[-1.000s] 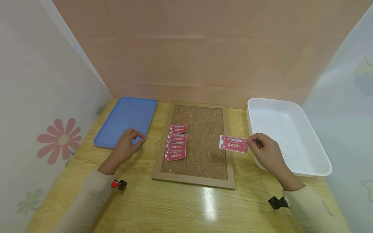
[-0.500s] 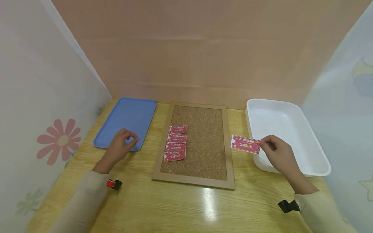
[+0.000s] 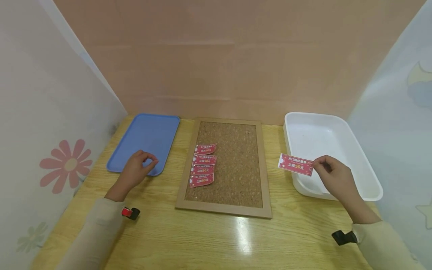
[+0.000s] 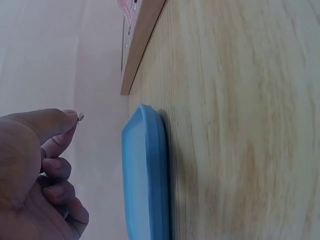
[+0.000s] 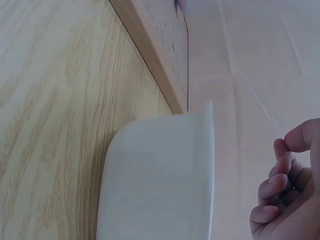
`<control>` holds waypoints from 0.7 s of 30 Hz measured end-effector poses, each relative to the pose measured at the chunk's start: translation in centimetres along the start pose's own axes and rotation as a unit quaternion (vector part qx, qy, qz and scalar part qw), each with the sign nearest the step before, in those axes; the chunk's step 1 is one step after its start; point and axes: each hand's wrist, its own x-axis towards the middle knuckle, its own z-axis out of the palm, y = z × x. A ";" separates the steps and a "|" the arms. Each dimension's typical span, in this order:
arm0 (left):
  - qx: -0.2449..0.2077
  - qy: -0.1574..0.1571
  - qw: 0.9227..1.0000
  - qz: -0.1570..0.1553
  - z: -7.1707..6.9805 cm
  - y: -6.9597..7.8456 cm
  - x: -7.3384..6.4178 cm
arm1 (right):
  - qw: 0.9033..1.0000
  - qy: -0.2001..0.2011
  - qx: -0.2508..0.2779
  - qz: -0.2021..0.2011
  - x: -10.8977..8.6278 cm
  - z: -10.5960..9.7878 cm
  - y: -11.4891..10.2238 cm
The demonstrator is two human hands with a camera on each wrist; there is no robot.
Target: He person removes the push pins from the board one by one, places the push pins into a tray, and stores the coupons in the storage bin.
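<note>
My right hand pinches a pink coupon by its right end, over the near left part of the white bin. In the right wrist view the coupon is seen almost edge-on between thumb and forefinger. Above the right side of the blue tray, my left hand pinches a small thumbtack; only its pale end shows. Several pink coupons hang in a column on the left side of the corkboard, each tacked near its left end.
The wood-framed corkboard lies on a wooden table, between the blue tray on the left and the deep white bin on the right. A brown backdrop and pale side panels enclose the table.
My right hand has carried the coupon rightward, from the corkboard's right edge to over the white bin's edge. The left hand has drifted a little left, over the blue tray.
</note>
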 end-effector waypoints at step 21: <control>0.035 -0.022 0.998 -0.039 -0.4 -0.6 0.4 | 0.998 -0.026 -0.027 0.049 -0.7 -1.8 2.5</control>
